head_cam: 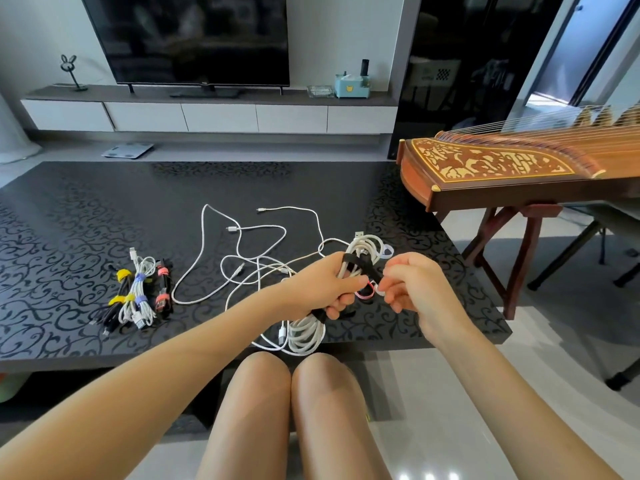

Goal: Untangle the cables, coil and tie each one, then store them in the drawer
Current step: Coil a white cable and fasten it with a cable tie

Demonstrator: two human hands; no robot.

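Knees (258,379) sit just under the table (69,209) edge. Left hand (322,289) grips the white coil (308,336) at mid-length to keep its loops together; right hand (405,285) pinches the black strap (360,264) end, likely for wrapping. Tied bundles (138,292) lie apart from loose cables (242,251).

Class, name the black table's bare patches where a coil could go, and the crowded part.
Free: table left of the tied bundles, and the far strip beyond the loose white cables. Crowded: around the left hand and right hand.
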